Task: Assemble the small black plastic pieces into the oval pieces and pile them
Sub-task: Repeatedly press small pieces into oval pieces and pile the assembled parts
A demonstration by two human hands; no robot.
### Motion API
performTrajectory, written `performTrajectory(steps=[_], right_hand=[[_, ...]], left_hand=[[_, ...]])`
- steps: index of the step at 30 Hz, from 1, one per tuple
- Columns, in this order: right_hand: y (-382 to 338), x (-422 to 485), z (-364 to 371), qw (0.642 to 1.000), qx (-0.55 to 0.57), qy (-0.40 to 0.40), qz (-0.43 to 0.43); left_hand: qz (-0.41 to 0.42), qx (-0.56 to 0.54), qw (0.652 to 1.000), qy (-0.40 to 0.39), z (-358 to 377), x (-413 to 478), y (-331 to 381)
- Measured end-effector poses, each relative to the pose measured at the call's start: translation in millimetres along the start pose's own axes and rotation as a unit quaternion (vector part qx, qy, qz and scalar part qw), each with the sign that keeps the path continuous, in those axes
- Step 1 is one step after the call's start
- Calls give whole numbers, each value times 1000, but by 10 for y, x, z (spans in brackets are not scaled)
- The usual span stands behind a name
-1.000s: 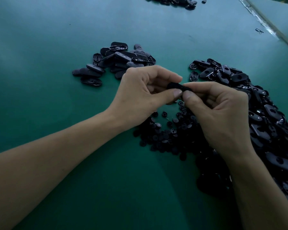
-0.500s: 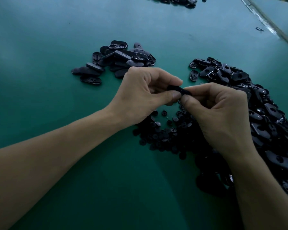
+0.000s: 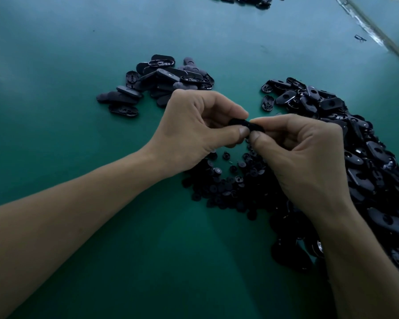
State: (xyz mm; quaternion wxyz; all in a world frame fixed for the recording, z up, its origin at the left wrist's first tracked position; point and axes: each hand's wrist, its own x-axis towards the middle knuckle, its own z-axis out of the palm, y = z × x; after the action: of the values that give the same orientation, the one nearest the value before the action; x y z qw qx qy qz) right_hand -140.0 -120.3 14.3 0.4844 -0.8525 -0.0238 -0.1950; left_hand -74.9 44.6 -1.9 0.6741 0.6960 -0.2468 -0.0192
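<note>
Both hands meet above the green table, pinching one black oval piece between thumbs and forefingers. My left hand grips its left end, my right hand its right end. Whether a small piece sits in it is hidden by the fingers. Under the hands lies a heap of small round black pieces. A big heap of loose oval pieces runs along the right. Behind my left hand lies a smaller pile of oval pieces.
The green table spreads left and toward me. Another dark heap of parts lies at the far top edge. A single small part rests near the table's pale right border.
Both hands stay together on the oval piece; they shifted very slightly while the fingertips worked on it. The heaps have not moved.
</note>
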Motion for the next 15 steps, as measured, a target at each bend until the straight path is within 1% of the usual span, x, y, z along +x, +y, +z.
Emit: performTrajectory(steps=[9, 12, 15], right_hand=[[-11, -11, 21, 1000, -5, 3, 6], [-31, -14, 40, 1000, 0, 12, 7], [-56, -14, 54, 1000, -3, 17, 2]], left_hand=[[9, 14, 1000, 13, 6, 1, -23], [12, 1, 1000, 17, 9, 1, -35], [31, -1, 999, 21, 13, -2, -45]])
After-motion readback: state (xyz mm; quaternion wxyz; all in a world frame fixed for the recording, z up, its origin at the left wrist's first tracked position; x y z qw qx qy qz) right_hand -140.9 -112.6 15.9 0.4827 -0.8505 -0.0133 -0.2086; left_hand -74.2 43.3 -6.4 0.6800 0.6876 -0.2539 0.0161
